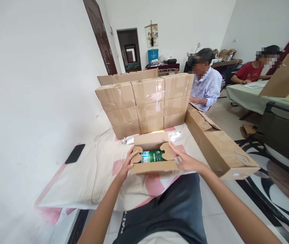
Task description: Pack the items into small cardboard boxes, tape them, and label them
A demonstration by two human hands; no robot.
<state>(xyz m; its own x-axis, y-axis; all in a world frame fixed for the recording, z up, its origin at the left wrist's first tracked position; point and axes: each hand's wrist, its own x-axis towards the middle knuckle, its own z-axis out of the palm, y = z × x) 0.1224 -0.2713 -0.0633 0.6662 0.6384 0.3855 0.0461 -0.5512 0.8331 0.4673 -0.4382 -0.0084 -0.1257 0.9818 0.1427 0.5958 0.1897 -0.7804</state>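
A small cardboard box point(154, 166) lies on the cloth-covered table in front of me, its top open. Its two notched side flaps lean inward. Between them a green and blue printed package point(152, 156) shows inside; the flaps hide its ends. My left hand point(128, 160) grips the box at its left end, fingers along the left flap. At the opposite end my right hand point(182, 159) holds the box, with fingertips by the right flap. Just behind the box's right corner is a white tape dispenser-like object point(175, 136). Something white and crumpled point(129, 139) lies behind the left corner.
Taped cardboard panels point(149, 105) stand upright behind the box. A long carton point(218, 145) borders the right side. A black phone point(75, 154) rests on the cloth point(88, 183) at left. Two people sit beyond, one at a green-covered table point(246, 90).
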